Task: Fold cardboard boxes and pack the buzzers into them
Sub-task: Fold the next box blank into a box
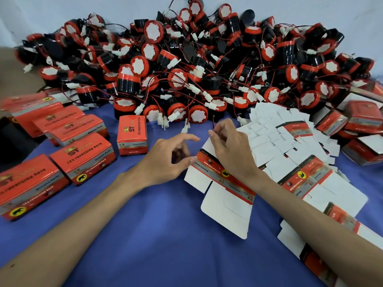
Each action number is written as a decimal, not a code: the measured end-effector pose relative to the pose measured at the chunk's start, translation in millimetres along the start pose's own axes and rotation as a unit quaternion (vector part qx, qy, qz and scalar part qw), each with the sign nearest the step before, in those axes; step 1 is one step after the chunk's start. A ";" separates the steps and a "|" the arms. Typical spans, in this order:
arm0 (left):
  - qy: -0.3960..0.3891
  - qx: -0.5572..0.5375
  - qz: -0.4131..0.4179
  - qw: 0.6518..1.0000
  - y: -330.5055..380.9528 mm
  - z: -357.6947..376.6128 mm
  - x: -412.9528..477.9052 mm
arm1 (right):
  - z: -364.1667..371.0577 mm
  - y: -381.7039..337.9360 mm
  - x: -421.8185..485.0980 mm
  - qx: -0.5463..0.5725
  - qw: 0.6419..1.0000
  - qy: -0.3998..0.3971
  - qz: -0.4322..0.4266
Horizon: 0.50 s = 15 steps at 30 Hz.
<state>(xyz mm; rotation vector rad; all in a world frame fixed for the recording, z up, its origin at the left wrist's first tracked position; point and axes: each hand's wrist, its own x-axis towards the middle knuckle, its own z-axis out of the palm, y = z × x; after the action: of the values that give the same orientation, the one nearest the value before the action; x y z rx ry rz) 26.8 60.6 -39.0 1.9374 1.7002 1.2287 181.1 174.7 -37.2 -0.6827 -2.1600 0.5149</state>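
Note:
A flat, unfolded cardboard box blank (pixel 224 206), white with a red printed band, lies on the blue cloth in front of me. My right hand (pixel 232 148) rests on its upper part and pinches its top edge with curled fingers. My left hand (pixel 170 158) touches the blank's left edge, its thumb at the red band and its fingers loosely spread. A big heap of black-and-red buzzers (pixel 186 65) with white connectors and thin wires fills the back of the table.
Several folded red boxes (pixel 83 156) stand at the left, one upright box (pixel 132 135) near the middle. A stack of flat blanks (pixel 290 146) spreads at the right, with more folded boxes (pixel 362 121) beyond. Blue cloth (pixel 155 235) covers the table.

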 end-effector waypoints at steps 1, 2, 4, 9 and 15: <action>-0.002 -0.004 -0.006 1.000 0.3 0.0 -0.2 | 0.1 0.3 -0.4 -0.005 1.000 0.000 0.001; -0.007 -0.007 -0.014 1.000 0.8 -0.3 -0.4 | 0.0 0.3 -0.4 -0.010 1.000 0.001 0.002; -0.027 -0.018 -0.034 0.999 2.6 -0.6 -1.0 | -0.7 -0.1 -0.5 -0.017 1.000 0.006 0.001; -0.084 -0.028 -0.050 0.995 3.1 -0.1 -2.2 | -1.1 0.6 -0.3 -0.053 0.998 0.017 -0.005; -0.037 -0.035 -0.075 0.996 2.3 0.2 -1.7 | -1.2 9.2 1.0 -0.141 0.990 -0.026 -0.011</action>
<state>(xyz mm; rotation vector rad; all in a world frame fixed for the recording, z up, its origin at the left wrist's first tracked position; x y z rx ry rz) 28.6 58.5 -38.2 1.7585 1.7065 1.1333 184.3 182.6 -41.1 -0.8032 -2.3123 0.2170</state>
